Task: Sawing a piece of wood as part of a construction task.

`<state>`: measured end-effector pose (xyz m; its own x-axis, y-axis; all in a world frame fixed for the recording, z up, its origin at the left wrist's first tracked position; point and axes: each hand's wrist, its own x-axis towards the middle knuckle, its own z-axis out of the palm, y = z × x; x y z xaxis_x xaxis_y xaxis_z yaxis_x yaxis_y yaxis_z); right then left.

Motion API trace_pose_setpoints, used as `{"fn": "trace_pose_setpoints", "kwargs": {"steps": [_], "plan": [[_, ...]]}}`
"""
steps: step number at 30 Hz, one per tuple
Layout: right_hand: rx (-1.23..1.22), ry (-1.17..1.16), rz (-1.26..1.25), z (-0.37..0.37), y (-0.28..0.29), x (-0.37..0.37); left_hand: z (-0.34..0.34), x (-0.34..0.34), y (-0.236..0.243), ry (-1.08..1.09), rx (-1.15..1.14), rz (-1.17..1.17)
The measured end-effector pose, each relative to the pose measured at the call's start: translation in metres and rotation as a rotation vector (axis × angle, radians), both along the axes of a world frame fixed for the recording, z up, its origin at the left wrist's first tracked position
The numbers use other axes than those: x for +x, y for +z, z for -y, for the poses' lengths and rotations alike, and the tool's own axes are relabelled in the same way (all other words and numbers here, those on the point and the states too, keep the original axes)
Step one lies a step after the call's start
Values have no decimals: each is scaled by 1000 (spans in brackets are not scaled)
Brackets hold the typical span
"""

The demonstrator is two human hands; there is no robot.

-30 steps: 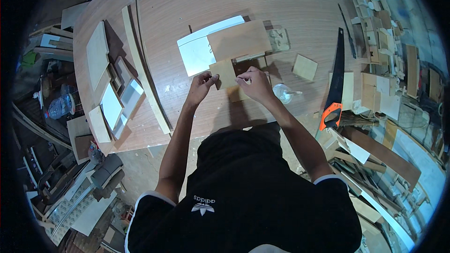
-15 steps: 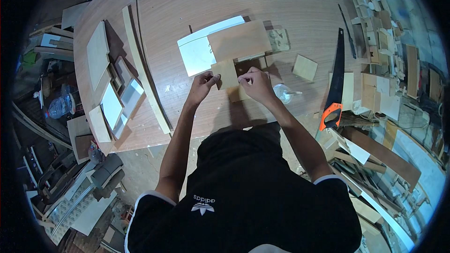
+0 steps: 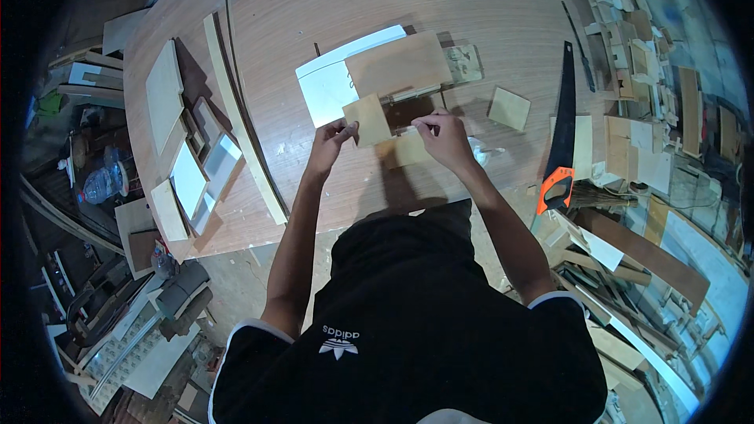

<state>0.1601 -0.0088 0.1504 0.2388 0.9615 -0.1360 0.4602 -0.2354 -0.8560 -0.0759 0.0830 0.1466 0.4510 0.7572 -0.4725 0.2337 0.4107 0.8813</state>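
My left hand (image 3: 334,145) grips a small square wooden board (image 3: 367,119) by its left edge, thumb on top. The board is tilted slightly above the table. Just right of it, apart from the board, my right hand (image 3: 446,140) has its thumb and fingertips pinched together; whether something small is between them I cannot make out. Under and between the hands lies another light wooden piece (image 3: 408,151), partly covered. Beyond the hands a larger brown board (image 3: 404,64) rests over a white panel (image 3: 320,93). A clear plastic container (image 3: 481,151) sits partly behind my right wrist.
A loose square board (image 3: 509,109) lies to the right, with an orange-handled handsaw (image 3: 562,133) past it. A patterned block (image 3: 463,63) touches the brown board. On the left are a long wooden strip (image 3: 243,122) and several panels (image 3: 165,94). Wood offcuts crowd both sides.
My left hand has shifted the square board slightly left and turned it. My right hand has moved right, away from the board's edge, and more of the lower wooden piece shows.
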Motion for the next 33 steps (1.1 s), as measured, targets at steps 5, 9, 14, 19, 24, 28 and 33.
{"fn": "trace_pose_setpoints", "kwargs": {"steps": [5,9,14,19,24,28,33], "plan": [[-64,-58,44,15,11,17,-5,-28,3,-15,17,-91],[-70,-106,18,25,20,27,-4,-75,-36,-186,76,-326],[12,-17,75,27,31,46,22,-105,-75,-424,201,-400],[68,177,303,16,36,53,40,-88,-85,-446,115,-652],[80,390,390,0,35,39,36,-46,-54,-273,469,-574],[74,533,475,-12,23,21,28,-3,-34,-339,703,-300],[52,583,522,-20,7,10,27,17,-32,-358,656,-227]]}}
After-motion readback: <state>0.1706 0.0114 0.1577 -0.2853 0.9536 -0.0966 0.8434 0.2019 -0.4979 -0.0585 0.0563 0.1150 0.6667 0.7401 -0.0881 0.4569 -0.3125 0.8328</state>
